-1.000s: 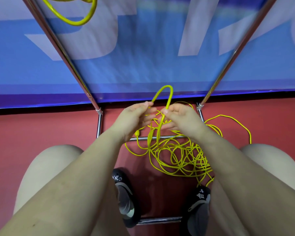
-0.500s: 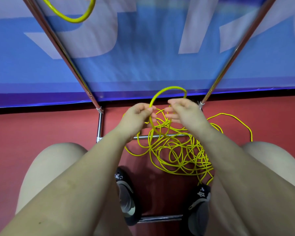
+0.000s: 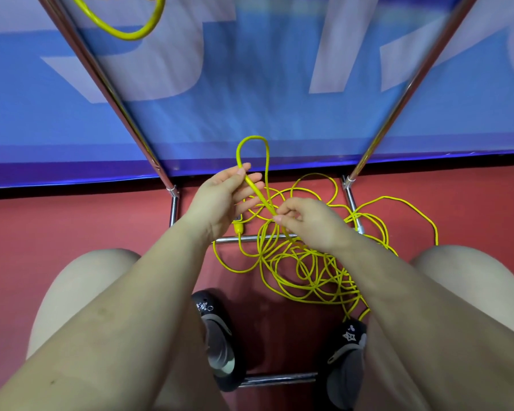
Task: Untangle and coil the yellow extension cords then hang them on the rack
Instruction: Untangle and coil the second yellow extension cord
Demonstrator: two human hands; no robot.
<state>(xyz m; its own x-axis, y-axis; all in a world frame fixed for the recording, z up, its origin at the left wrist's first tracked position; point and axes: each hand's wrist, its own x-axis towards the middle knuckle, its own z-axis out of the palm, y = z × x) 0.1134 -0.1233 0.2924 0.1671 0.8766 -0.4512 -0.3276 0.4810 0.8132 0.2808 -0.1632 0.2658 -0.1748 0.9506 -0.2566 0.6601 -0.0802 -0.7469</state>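
Observation:
A tangled yellow extension cord [image 3: 306, 272] lies in a heap on the red floor between my knees, across the rack's low bar [image 3: 251, 239]. My left hand [image 3: 220, 200] holds a strand under its thumb, the fingers stretched out; a narrow loop [image 3: 252, 139] stands up above it. A yellow plug end [image 3: 238, 228] hangs just beneath that hand. My right hand [image 3: 312, 225] pinches the same strand at its fingertips, just right of and below the left hand. Another yellow cord [image 3: 125, 32] hangs coiled on the rack at the top left.
Two chrome rack poles [image 3: 116, 93] [image 3: 413, 84] slant up either side of my hands, in front of a blue banner [image 3: 264, 84]. A second floor bar [image 3: 279, 379] runs between my black shoes [image 3: 217, 336] [image 3: 346, 348]. My bare knees flank the heap.
The round loop between my hands has been drawn into a tall narrow one. My right hand slid down the strand toward me, and my left hand's fingers have spread out.

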